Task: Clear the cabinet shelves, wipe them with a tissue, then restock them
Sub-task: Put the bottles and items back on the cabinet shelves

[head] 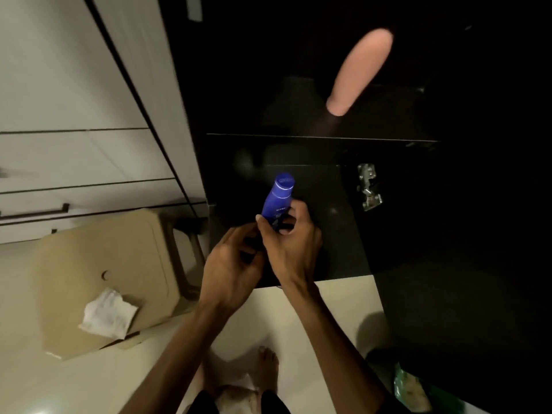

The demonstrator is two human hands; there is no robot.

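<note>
Pale glossy floor (313,318) below. Flat tan cardboard sheet (98,273) lies on floor at left, small round hole near its middle. Pale drawer fronts (74,162) at upper left, one with dark bar handle (34,213). Green patterned bag (415,392) at lower right edge, partly in shadow.

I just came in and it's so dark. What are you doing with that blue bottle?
A person stands at an open dark cabinet. The right hand has its grip around a blue Nivea lotion bottle, held upright in front of the lower shelf. The left hand is cupped beside the bottle's base; its hold is hidden. A crumpled tissue lies on a flattened cardboard box on the floor to the left. A pink bottle shows higher in the cabinet.
</note>
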